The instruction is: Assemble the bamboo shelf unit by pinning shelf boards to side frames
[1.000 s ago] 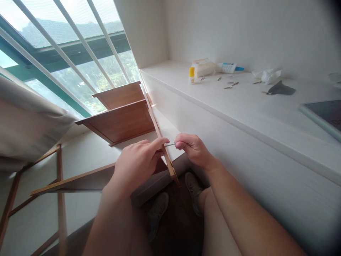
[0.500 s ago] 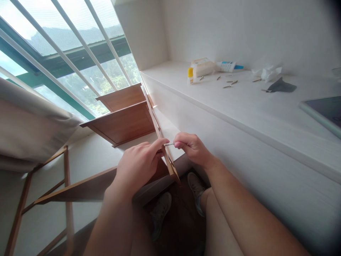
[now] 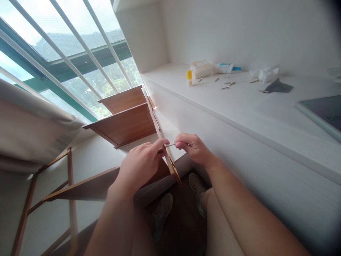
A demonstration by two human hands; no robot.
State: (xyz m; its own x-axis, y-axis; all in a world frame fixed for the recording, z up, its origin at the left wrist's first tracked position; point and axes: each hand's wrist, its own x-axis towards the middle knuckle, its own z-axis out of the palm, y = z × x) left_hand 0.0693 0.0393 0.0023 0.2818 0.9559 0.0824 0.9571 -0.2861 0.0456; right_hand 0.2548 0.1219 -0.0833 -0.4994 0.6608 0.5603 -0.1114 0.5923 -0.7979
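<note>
As hands point(image 3: 195, 149) flank rail edge point(image 3: 169, 161), narrow floor space point(image 3: 183, 213)

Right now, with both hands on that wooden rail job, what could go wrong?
1. Slip: the right hand pinches a thin metal rod whose far end is right by the left hand's thumb; a skid might jab it.
2. Shift: the left hand grips the wooden rail; if that grip loosens, the rail could move off line.
3. Loss: small metal pieces lie loose on the white counter; a bump might scatter them.
</note>
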